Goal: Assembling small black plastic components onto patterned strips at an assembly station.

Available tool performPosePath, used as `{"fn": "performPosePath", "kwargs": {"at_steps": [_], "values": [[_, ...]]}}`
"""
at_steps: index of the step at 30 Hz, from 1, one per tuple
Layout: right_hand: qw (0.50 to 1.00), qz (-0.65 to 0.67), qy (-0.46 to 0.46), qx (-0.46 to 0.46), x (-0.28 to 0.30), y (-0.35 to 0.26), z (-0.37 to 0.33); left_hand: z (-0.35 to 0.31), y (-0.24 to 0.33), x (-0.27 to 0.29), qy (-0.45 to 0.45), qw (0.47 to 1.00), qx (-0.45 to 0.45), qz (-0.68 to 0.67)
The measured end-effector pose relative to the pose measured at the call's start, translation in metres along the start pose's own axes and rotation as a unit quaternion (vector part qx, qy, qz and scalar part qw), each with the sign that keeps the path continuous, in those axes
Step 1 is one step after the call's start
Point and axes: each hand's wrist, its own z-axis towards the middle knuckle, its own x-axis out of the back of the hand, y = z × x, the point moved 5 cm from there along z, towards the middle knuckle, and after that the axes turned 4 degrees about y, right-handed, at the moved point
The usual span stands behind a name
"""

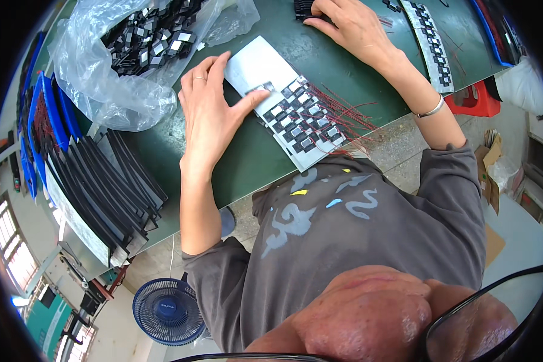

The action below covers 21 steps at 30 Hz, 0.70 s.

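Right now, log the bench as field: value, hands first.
left_hand: left hand, thumb over the white rectangular plate, by the block rows
right_hand: right hand, fingers at a cluster of small black parts; grip unclear
plate_load: small black blocks with silvery faces, on the near part
wires: thin dark-red wires, trailing off the plate's right side
bag: clear crinkled plastic bag, open, black-and-silver pieces inside
surface: dark green tabletop

Presents as an assembly workshop. Shows a green workbench [235,163] beneath the left hand [208,111]; against that hand, a board [256,57] with rows of wired parts; farther left, bagged black parts [157,45], stacked dark panels [96,187], blue trays [56,114].
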Motion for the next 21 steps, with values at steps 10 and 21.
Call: {"fn": "performPosePath", "kwargs": {"at_steps": [10, 21], "values": [[0.98, 0.193, -0.031, -0.034, -0.017, -0.041, 0.017, 0.008, -0.01, -0.008, 0.072, 0.941, 0.157, -0.29], [0.938, 0.336, -0.076, 0.033, -0.038, -0.052, 0.021, -0.004, 0.0, -0.022, -0.083, 0.883, 0.193, -0.42]]}}
